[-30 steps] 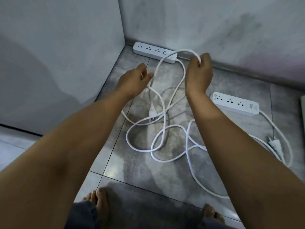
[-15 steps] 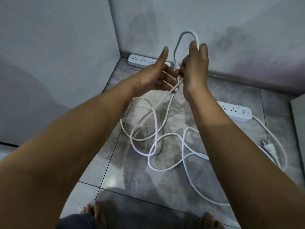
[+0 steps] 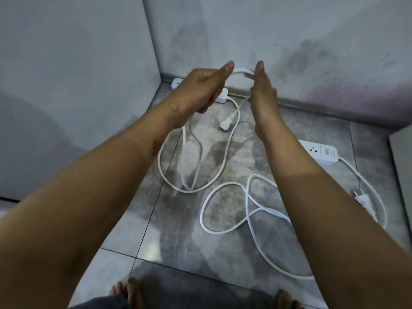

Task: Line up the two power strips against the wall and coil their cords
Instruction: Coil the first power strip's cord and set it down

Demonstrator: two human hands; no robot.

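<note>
Hands drawn apart since before: left hand (image 3: 200, 91) and right hand (image 3: 263, 92) each curl round the cord (image 3: 239, 71), stretched between thumbs. Far power strip (image 3: 223, 96) sits against wall (image 3: 289, 36); near power strip (image 3: 323, 152) lies mid-floor.

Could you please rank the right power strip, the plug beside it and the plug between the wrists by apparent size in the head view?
Largest: right power strip, partly hidden.
Next: plug beside it and plug between the wrists: alike, distances differ, unranked.
</note>
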